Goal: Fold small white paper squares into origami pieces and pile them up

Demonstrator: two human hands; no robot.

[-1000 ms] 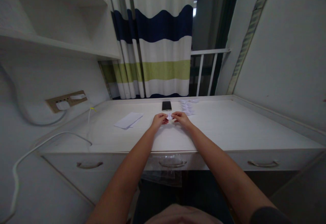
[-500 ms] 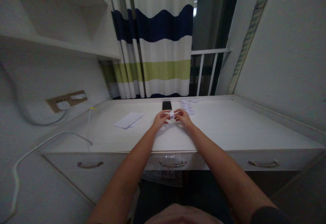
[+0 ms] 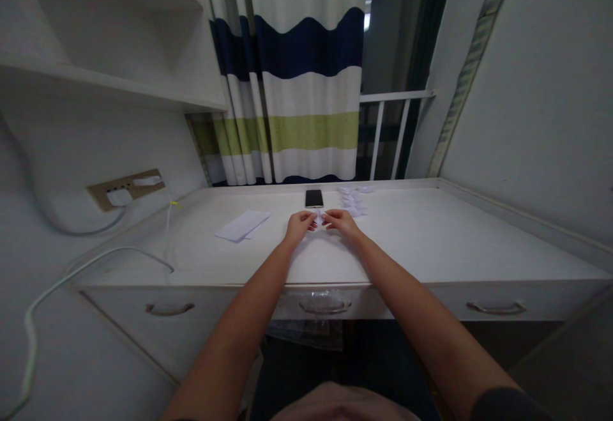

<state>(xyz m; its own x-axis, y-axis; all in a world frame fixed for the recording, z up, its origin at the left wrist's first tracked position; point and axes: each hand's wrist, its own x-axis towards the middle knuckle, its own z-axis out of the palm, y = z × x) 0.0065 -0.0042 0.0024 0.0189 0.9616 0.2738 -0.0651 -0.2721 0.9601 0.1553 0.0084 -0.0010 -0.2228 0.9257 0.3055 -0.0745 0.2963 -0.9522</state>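
Between my two hands, a small folded piece of white paper (image 3: 319, 218) is held just above the desk. My left hand (image 3: 300, 225) pinches its left side with thumb and fingers. On the other side, my right hand (image 3: 341, 221) pinches the right edge. Fingers cover much of the paper, so its exact shape is hard to make out. Right behind the hands lies a black phone (image 3: 314, 199). Several small folded white paper pieces (image 3: 352, 202) sit in a row beyond my right hand.
A stack of white paper sheets (image 3: 243, 225) lies left of my hands on the white desk (image 3: 431, 236). White cables (image 3: 110, 253) run along the left side from a wall socket (image 3: 125, 190). A striped curtain (image 3: 311, 95) hangs behind the desk, and a shelf (image 3: 110, 85) juts out at upper left.
Both hands have shifted slightly, and their fingers have closed more tightly on the small paper. The paper now shows upright between the fingertips. The sheets, phone and folded pieces have stayed put.
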